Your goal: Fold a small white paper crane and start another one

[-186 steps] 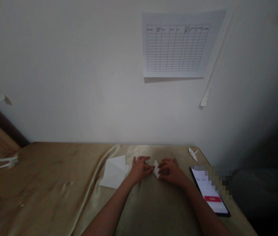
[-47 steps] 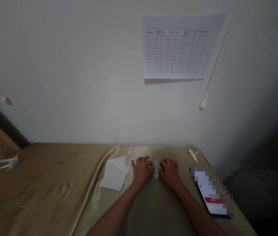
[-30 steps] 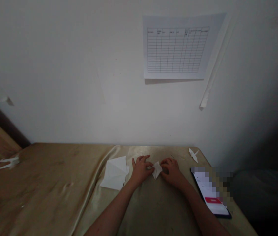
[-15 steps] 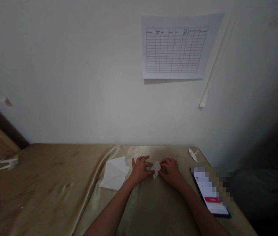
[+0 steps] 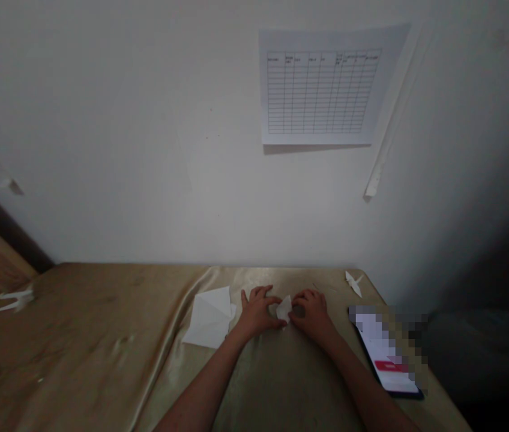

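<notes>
A small folded piece of white paper [image 5: 284,308] is between my two hands, just above or on the cloth. My left hand [image 5: 259,311] pinches its left side, thumb at the lower edge and the other fingers bent or raised. On the right side, my right hand [image 5: 310,311] grips the paper's edge between thumb and curled fingers. White paper sheets [image 5: 209,318] with crease lines lie left of my left hand, partly behind the forearm. A folded paper crane [image 5: 353,284] rests beyond my right hand, near the far right corner.
A gold satin cloth [image 5: 96,336] with a long ridge covers the table. At the right edge lies a phone [image 5: 396,375], its screen lit and partly pixelated. More folded paper shapes [image 5: 14,298] sit at the left. A printed table sheet [image 5: 322,90] hangs on the wall.
The small folded paper has turned slightly and shows a narrower, different face. My left thumb has shifted a little to the right along its lower edge.
</notes>
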Action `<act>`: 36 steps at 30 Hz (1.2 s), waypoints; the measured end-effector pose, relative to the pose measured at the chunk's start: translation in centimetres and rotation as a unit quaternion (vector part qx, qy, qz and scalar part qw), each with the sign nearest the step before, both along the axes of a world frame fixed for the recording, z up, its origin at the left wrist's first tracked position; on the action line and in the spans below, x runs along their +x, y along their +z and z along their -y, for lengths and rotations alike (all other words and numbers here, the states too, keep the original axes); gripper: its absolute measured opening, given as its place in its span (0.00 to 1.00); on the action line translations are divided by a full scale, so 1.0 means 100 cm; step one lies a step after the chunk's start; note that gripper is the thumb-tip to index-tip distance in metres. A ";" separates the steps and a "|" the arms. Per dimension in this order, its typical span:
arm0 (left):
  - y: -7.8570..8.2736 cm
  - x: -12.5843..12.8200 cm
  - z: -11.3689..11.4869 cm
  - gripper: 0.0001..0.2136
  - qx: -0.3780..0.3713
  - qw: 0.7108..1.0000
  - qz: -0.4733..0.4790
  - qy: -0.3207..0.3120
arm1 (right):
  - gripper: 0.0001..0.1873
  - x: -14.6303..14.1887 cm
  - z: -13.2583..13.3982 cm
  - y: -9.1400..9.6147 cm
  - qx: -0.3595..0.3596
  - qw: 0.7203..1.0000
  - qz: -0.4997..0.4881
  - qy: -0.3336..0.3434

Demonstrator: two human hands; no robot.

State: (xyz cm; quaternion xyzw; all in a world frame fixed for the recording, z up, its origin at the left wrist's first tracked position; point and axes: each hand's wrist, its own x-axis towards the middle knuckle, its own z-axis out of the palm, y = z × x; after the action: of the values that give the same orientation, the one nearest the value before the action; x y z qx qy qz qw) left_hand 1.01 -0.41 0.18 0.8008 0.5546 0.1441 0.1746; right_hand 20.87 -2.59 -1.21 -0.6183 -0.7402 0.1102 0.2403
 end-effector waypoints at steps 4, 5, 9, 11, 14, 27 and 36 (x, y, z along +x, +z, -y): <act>0.000 0.000 0.000 0.30 0.002 1.000 -0.004 -0.004 | 0.10 0.000 -0.002 -0.002 0.002 1.000 -0.001 -0.005; 0.000 -0.001 0.000 0.31 0.001 1.000 -0.005 -0.006 | 0.10 0.000 -0.002 -0.002 0.000 1.000 -0.001 -0.007; 0.001 -0.001 0.000 0.31 -0.001 1.000 -0.007 -0.013 | 0.09 0.000 -0.003 -0.002 -0.003 1.000 -0.009 -0.011; 0.002 -0.001 0.000 0.30 -0.004 1.000 -0.010 -0.012 | 0.09 0.000 -0.004 -0.003 -0.002 1.000 -0.010 -0.012; 0.002 -0.001 0.001 0.30 -0.007 1.000 -0.015 -0.014 | 0.08 0.001 -0.005 -0.005 0.001 1.000 -0.007 -0.009; 0.002 -0.002 0.001 0.31 -0.005 1.000 -0.012 -0.017 | 0.06 0.013 -0.015 -0.013 -0.013 0.999 -0.034 0.027; 0.000 -0.001 0.000 0.28 -0.001 1.000 -0.002 -0.007 | 0.05 0.008 -0.012 -0.012 0.009 0.999 -0.048 0.016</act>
State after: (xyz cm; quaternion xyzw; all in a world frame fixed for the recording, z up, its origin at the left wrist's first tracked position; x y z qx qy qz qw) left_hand 0.95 -0.45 0.17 0.8047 0.5496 0.1402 0.1753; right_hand 21.69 -1.35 -2.39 -0.5979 -0.7388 0.1366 0.2793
